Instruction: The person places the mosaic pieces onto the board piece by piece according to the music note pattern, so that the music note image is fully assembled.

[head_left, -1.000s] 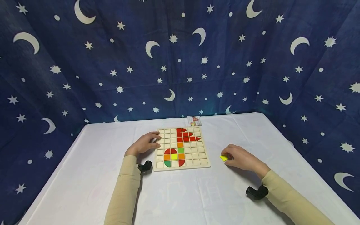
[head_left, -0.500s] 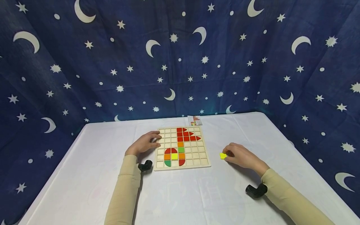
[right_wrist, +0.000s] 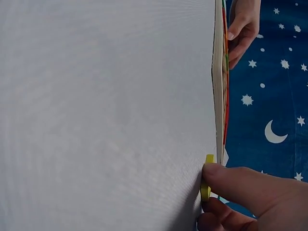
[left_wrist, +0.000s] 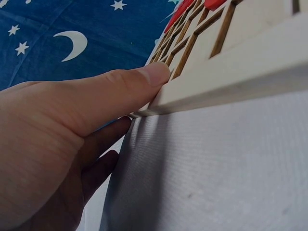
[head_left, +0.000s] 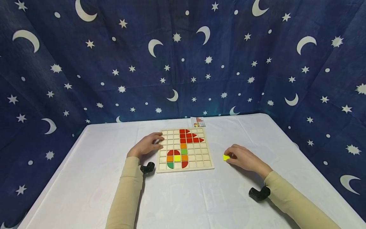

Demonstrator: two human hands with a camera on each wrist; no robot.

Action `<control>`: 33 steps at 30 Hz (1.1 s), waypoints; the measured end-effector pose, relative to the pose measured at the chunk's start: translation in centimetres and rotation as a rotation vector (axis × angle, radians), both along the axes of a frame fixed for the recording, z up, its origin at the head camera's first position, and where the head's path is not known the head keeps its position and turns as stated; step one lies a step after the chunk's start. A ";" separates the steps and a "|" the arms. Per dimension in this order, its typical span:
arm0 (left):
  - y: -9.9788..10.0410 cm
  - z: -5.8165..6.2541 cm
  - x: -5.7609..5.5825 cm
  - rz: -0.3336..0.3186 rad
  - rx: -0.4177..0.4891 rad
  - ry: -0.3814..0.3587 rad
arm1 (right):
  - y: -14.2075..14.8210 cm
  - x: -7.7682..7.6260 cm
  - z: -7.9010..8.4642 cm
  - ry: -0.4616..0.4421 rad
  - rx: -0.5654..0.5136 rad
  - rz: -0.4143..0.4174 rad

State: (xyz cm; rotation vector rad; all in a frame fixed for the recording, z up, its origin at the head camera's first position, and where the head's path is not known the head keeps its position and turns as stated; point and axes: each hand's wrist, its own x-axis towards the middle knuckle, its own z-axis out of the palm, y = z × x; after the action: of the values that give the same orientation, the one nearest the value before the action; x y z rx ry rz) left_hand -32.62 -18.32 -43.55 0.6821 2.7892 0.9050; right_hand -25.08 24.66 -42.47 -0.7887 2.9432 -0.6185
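Observation:
A pale wooden grid board [head_left: 197, 156] lies on the table, with red, orange, green and yellow tiles set in some of its squares. At its left edge rests my left hand [head_left: 145, 145], fingers spread along the side. In the left wrist view the thumb [left_wrist: 156, 73] lies on the board's rim [left_wrist: 231, 79], and the other fingers sit lower beside the edge. Right of the board, my right hand [head_left: 243, 158] pinches a small flat yellow tile [head_left: 226, 157] close over the cloth. The right wrist view shows the tile [right_wrist: 206, 192] on edge between thumb and fingers.
Behind the board lies a small printed card [head_left: 198, 122] with a coloured pattern on a grid. White cloth [head_left: 183, 200] covers the table. A dark blue curtain [head_left: 128, 57] with moons and stars hangs at the back and sides. Black wrist devices [head_left: 259, 193] sit below both hands.
The right hand has shifted slightly up and turned the yellow tile between its fingers, covering more of it now. The left hand and the board stay in place.

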 end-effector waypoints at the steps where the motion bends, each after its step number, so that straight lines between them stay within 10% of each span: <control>1: 0.0 0.0 0.0 0.003 0.002 -0.004 | 0.0 0.0 0.0 0.001 0.001 -0.002; 17: 0.0 0.0 0.1 -0.003 0.003 0.008 | -2.3 -0.2 0.2 0.005 -0.004 -0.020; 33: 0.2 0.0 0.1 0.026 0.006 -0.019 | -12.4 -0.4 1.0 0.113 -0.006 0.234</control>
State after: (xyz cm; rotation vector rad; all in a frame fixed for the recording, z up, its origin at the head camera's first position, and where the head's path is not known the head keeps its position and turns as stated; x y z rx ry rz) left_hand -32.56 -18.11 -43.56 0.6364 2.7858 0.9205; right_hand -25.49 12.23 -41.44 -1.1836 2.8832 -0.5828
